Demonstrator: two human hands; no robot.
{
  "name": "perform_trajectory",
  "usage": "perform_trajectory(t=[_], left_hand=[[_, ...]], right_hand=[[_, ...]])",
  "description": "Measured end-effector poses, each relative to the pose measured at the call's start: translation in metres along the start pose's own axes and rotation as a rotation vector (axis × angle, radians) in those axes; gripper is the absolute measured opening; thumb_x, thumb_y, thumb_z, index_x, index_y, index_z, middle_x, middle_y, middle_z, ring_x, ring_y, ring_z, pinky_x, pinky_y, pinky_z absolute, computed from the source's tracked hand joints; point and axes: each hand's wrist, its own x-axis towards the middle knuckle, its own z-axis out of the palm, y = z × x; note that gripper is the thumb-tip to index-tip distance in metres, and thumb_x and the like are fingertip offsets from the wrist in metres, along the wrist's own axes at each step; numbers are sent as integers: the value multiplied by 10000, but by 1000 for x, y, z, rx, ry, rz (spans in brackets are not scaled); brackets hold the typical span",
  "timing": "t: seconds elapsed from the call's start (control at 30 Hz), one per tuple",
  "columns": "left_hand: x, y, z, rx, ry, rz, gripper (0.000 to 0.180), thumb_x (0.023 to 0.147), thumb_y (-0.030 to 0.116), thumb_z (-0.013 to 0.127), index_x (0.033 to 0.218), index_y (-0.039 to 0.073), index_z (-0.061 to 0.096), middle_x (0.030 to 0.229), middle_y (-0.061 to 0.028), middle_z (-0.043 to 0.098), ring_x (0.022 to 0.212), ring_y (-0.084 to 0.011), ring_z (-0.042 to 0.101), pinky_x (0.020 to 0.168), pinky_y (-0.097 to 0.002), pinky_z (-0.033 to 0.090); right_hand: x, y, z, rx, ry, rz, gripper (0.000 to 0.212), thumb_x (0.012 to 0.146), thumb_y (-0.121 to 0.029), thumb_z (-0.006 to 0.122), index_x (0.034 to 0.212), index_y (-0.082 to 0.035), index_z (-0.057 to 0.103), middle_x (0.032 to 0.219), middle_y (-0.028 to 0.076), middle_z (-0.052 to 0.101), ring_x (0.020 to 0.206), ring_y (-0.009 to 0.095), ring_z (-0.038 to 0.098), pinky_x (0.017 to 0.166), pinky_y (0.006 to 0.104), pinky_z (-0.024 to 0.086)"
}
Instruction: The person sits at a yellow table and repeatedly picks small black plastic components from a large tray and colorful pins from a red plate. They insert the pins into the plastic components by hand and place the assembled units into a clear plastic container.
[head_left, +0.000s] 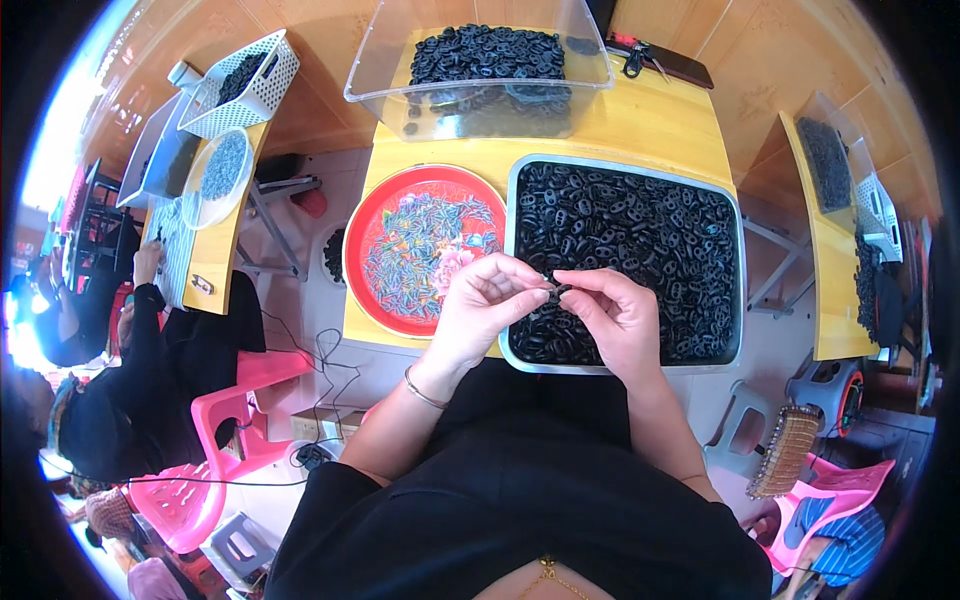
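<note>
My left hand (490, 305) and my right hand (620, 318) meet above the left part of a metal tray (742, 270). Between the thumbs and forefingers of both, a small black plastic piece (557, 291) is pinched; its detail is mostly hidden by the fingertips. Loose black oval pieces with two holes (640, 230) fill the tray. Left of it, a round red tray (355, 245) with a flower print holds a scatter of thin, small metallic-looking parts (410, 255). A bracelet circles my left wrist.
At the table's far side stands a clear plastic bin (480, 115) of black pieces. Small tools (638, 55) lie behind it. To the left, a person sits at another yellow table (222, 255) with a white basket (250, 95). Pink chairs (245, 410) and a stool (745, 420) flank me.
</note>
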Motion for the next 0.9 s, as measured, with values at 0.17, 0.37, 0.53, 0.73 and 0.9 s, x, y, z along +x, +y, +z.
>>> perform_trajectory(t=[0.17, 0.37, 0.53, 0.73, 0.9], left_hand=[[0, 2, 5, 26, 42, 34, 134, 772, -82, 619, 867, 4, 579, 855, -77, 641, 804, -111, 613, 751, -232, 491], [-1, 6, 10, 97, 47, 44, 136, 762, -82, 632, 862, -5, 583, 848, -78, 641, 789, -107, 613, 748, -229, 492], [-2, 6, 11, 198, 54, 57, 127, 751, -98, 630, 839, -14, 592, 843, -74, 640, 778, -103, 607, 727, -222, 485], [-4, 8, 6, 558, -10, 232, 152, 733, -105, 638, 858, -32, 593, 851, -73, 636, 811, -104, 598, 741, -222, 472], [-4, 13, 17, 349, 44, 129, 230, 741, -82, 650, 953, -26, 578, 835, -64, 629, 796, -101, 593, 755, -225, 469]], right_hand=[[-2, 0, 1, 19, 25, 32, 216, 789, 25, 620, 995, -27, 655, 829, 73, 649, 720, 93, 626, 595, 190, 474], [-2, 1, 2, -13, 44, 15, 211, 782, 32, 623, 983, -21, 656, 838, 86, 658, 731, 106, 637, 614, 204, 494], [-2, -3, 2, -109, 58, -21, 182, 767, 31, 638, 943, -11, 659, 817, 97, 661, 717, 116, 639, 611, 218, 504], [-3, -10, 1, -289, 21, -128, 175, 763, 28, 641, 930, -17, 663, 776, 85, 658, 686, 114, 635, 606, 212, 504], [-6, 4, -2, 3, 8, 72, 182, 789, 32, 612, 964, -3, 651, 819, 88, 664, 709, 103, 636, 616, 206, 505]])
